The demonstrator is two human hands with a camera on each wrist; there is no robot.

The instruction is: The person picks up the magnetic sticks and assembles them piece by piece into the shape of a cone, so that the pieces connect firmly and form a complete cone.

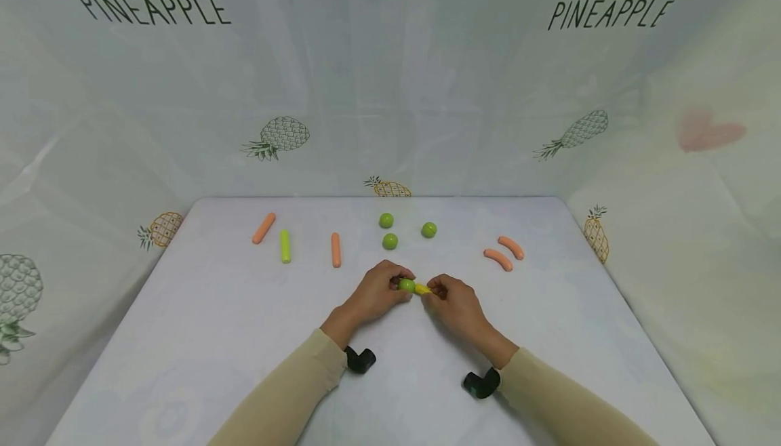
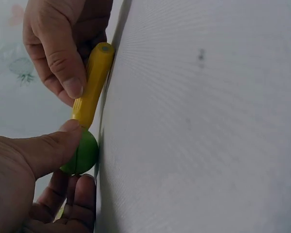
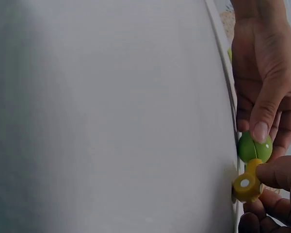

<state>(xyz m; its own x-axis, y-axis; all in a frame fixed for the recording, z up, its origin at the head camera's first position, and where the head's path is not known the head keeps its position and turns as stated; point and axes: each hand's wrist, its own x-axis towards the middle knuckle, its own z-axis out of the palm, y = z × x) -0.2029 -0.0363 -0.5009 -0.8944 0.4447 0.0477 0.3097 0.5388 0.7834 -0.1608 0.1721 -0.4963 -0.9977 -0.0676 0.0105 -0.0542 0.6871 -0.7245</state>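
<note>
My left hand [image 1: 379, 290] pinches a green ball [image 2: 87, 153] between thumb and fingers, low over the white table. My right hand [image 1: 457, 307] grips a short yellow toy rod [image 2: 95, 82] by its sides, thumb on one face. One end of the rod meets the ball, seen in both wrist views. The rod's other end shows a small pale round disc [image 3: 245, 183]. A fine seam runs around the ball. Fingers partly cover both pieces in the head view.
Three more green balls [image 1: 390, 241] lie beyond my hands. Two curved orange rods [image 1: 498, 259] are at right. Farther left lie two straight orange rods [image 1: 336, 250] and a lime green rod [image 1: 285, 247]. A pineapple-printed curtain [image 1: 427, 93] hangs behind the white table [image 1: 213, 337].
</note>
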